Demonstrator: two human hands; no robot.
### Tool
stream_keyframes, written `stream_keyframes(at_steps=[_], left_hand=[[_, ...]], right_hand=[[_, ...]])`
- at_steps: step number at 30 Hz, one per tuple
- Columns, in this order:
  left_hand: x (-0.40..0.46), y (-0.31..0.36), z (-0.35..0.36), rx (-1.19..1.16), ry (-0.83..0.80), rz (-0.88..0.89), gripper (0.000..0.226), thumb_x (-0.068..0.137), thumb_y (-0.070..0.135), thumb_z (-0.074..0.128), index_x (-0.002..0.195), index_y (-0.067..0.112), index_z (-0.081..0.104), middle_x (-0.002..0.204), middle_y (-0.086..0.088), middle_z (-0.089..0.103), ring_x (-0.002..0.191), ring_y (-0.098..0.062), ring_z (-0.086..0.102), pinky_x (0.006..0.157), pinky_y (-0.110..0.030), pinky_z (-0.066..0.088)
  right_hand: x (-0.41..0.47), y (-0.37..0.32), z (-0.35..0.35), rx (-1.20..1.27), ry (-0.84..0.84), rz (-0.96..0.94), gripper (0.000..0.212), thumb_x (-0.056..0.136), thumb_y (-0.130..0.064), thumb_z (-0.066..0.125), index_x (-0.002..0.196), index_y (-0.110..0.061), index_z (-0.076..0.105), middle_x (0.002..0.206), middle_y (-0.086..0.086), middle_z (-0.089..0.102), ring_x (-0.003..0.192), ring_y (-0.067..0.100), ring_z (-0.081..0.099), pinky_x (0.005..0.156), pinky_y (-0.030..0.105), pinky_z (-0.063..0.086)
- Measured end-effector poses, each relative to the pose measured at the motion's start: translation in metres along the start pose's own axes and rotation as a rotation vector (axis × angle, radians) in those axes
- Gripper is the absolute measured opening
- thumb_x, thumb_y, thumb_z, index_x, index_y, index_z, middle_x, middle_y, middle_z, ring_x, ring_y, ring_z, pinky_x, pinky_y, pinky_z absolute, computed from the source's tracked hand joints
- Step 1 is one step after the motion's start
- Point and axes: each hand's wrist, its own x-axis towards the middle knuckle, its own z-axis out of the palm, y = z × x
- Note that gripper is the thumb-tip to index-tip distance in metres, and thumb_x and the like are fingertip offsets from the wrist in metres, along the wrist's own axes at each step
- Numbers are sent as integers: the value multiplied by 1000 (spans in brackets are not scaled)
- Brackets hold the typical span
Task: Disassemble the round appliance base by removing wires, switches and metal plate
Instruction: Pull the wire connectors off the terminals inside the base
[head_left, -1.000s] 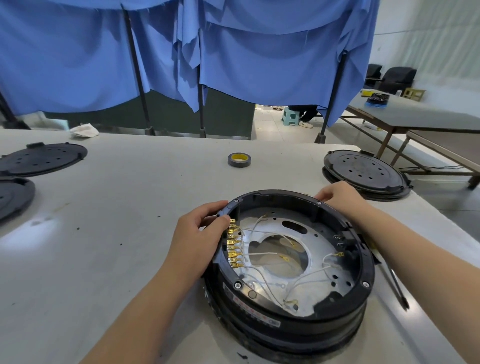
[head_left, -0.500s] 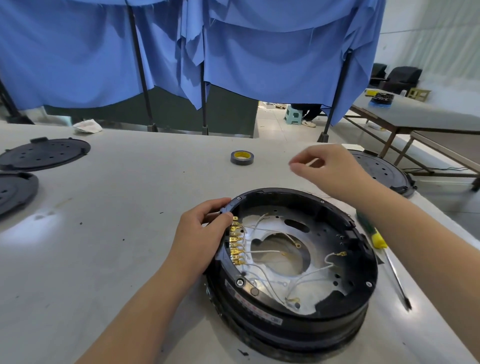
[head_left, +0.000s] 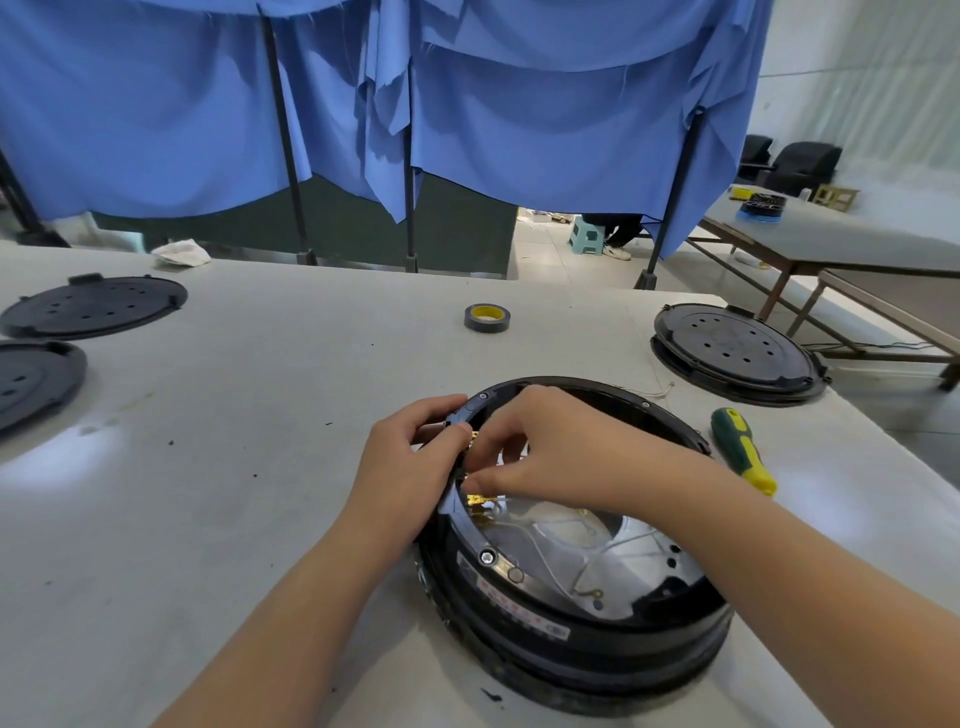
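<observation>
The round black appliance base (head_left: 545, 631) lies open side up at the near middle of the table. Inside it sits a shiny metal plate (head_left: 566, 540) crossed by thin white wires (head_left: 550, 564) that end in brass terminals (head_left: 475, 500) along the left inner wall. My left hand (head_left: 402, 467) grips the base's left rim, thumb inside by the terminals. My right hand (head_left: 540, 449) reaches across into the base and pinches a wire terminal at the left wall. A loose removed wire (head_left: 657, 391) lies on the table behind the base.
A green and yellow screwdriver (head_left: 743, 449) lies right of the base. Stacked black round covers (head_left: 735, 353) sit at the far right, two black discs (head_left: 98, 306) at the far left. A tape roll (head_left: 487, 317) and a white rag (head_left: 182, 253) lie farther back.
My right hand came down from above the base's far rim, where it held a pulled wire, and now pinches a terminal at the left wall. My left hand stayed on the rim.
</observation>
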Motion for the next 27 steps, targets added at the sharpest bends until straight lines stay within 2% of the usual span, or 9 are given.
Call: stream_keyframes(at_steps=[3,6,8,12,17,23,27], left_hand=[[0,0,0,2,0,-4,34,87,5,61,94,37,70,81,5,76,77,-9,72,64,-15,52],[0,0,0,20,0,0,34,87,6,62,95,38,70,86,4,76,84,-11,71,72,-21,53],[0,0,0,26,-1,1,33,87,7,62,95,39,69,88,4,75,85,-11,71,72,-21,54],[0,0,0,26,6,-8,34,88,6,61,95,38,69,88,3,75,85,-11,71,71,-20,53],[-1,1,0,34,6,-6,34,87,5,61,97,36,69,87,3,75,84,-12,71,73,-24,54],[-1,2,0,36,17,-14,34,86,3,61,97,34,70,86,3,75,81,-9,71,70,-20,53],[-1,2,0,37,24,-22,33,86,4,61,99,32,71,87,3,75,82,-9,71,73,-21,55]], right_hand=[[-1,-2,3,-23,36,1,6,79,-34,74,77,-29,76,74,-9,68,73,10,59,65,27,48],[-3,-1,4,-13,56,-1,6,79,-35,74,76,-30,76,70,-15,65,72,5,57,60,18,44],[-4,-2,3,-15,56,2,6,80,-35,73,77,-31,77,70,-17,64,73,4,57,60,16,43],[-4,-5,3,-35,64,5,7,80,-35,73,75,-30,76,70,-12,66,71,8,58,62,21,44],[-3,-8,4,-101,61,44,12,80,-35,73,71,-28,74,64,-10,65,62,3,56,54,16,37],[-2,-11,7,-150,75,63,15,81,-36,71,72,-24,74,69,-9,69,68,6,62,62,22,48],[-2,-10,3,-153,47,32,13,81,-34,72,72,-25,72,69,-8,68,69,5,61,62,21,46]])
